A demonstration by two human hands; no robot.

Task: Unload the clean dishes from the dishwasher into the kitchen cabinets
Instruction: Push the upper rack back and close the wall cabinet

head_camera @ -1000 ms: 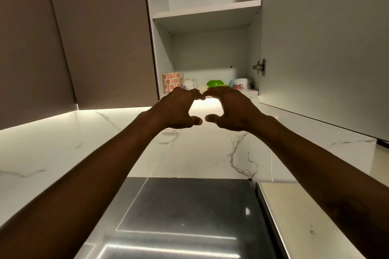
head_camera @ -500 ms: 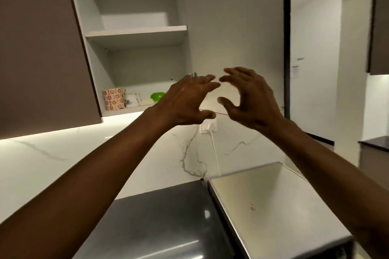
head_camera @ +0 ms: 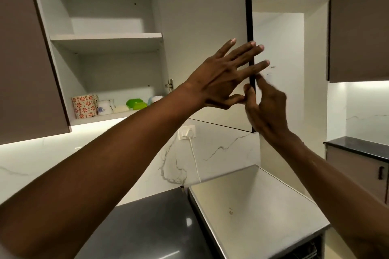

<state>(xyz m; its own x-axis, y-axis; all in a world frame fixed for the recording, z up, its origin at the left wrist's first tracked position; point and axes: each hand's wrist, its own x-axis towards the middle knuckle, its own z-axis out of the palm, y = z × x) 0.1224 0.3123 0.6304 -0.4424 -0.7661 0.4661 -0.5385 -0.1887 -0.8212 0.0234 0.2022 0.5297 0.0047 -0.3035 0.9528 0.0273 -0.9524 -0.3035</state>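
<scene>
The wall cabinet stands open, its grey door point(head_camera: 202, 17) swung out to the right. On its lower shelf point(head_camera: 101, 116) sit a red-flowered cup point(head_camera: 84, 106), a white mug point(head_camera: 104, 107), a green bowl point(head_camera: 135, 103) and a patterned bowl point(head_camera: 155, 99). My left hand point(head_camera: 219, 78) is spread flat on the door's inner face, fingertips past its dark edge. My right hand point(head_camera: 266, 107) pinches that edge lower down, thumb inside and fingers outside. Neither hand holds a dish.
The upper shelf point(head_camera: 107, 37) is bare. Below are a dark countertop point(head_camera: 136, 227) and the dishwasher's steel top point(head_camera: 252, 206), with a rack corner point(head_camera: 311, 252) showing. A wall socket point(head_camera: 187, 131) with a white cord sits on the marble backsplash. Another cabinet point(head_camera: 357, 38) hangs right.
Both hands left the lower shelf and moved right to the open door. The left hand spread flat; the right hand took the door's edge. My view turned right.
</scene>
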